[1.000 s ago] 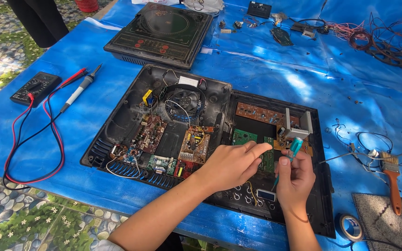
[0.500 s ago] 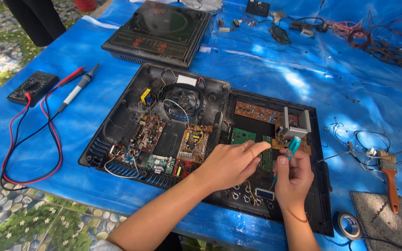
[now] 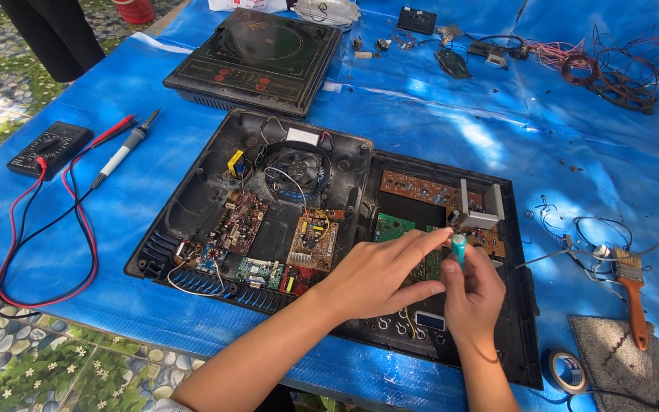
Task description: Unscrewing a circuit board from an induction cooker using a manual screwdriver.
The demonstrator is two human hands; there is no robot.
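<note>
An opened black appliance case (image 3: pixel 192 194) lies on a blue tarp, showing a fan (image 3: pixel 297 164), circuit boards and wires. My right hand (image 3: pixel 473 294) pinches a small teal cylindrical component (image 3: pixel 459 247) upright over the right half of the case. My left hand (image 3: pixel 379 273) reaches across, its fingertips touching the green circuit board (image 3: pixel 392 226) and a grey metal bracket (image 3: pixel 478 210) beside the teal part. Both hands meet at the same spot.
A closed black induction cooker (image 3: pixel 257 57) sits behind the case. A multimeter (image 3: pixel 49 149) with red and black leads (image 3: pixel 78 244) lies left. A paintbrush (image 3: pixel 633 294), tape roll (image 3: pixel 566 371) and loose wires are right. Small parts and wire coils (image 3: pixel 604 72) lie at the back.
Both hands stay on the same spot over the board; the teal component has barely shifted. The view has tilted slightly.
</note>
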